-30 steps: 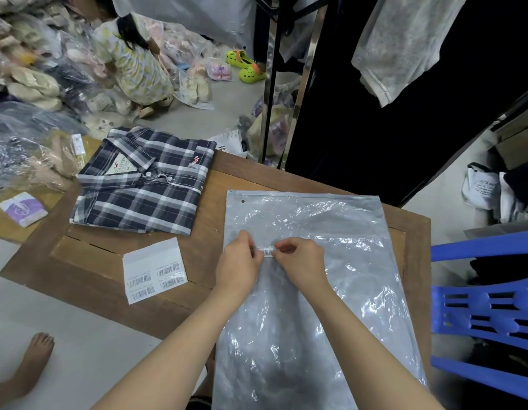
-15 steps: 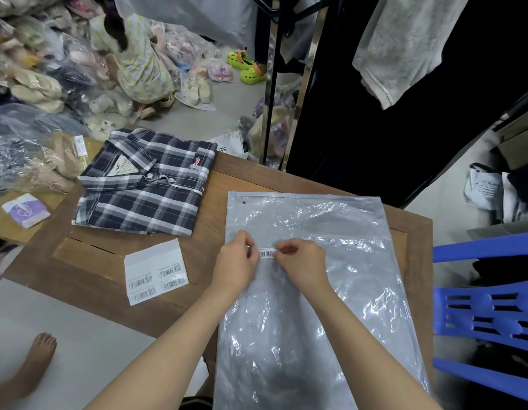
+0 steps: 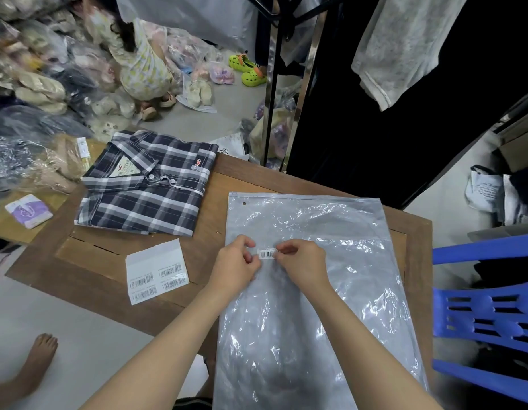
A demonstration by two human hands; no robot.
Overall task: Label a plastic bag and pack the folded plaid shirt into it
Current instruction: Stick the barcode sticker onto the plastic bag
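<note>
A clear plastic bag lies flat on the wooden table, its zip edge at the far end. A small barcode label sits on the bag's upper part. My left hand pinches the label's left end and my right hand pinches its right end, fingertips against the bag. The folded navy-and-white plaid shirt lies collar up on the table's far left corner, apart from both hands. A white sheet of barcode labels lies between the shirt and my left arm.
A blue plastic chair stands at the right. A metal clothes rack with hanging garments rises behind the table. Bagged shoes pile up at the far left, where a person crouches. A bare foot rests on the floor at lower left.
Both hands stay on the label, which now shows more between the fingertips as they have drawn slightly apart. The crouching person has shifted. The bag and shirt have not moved.
</note>
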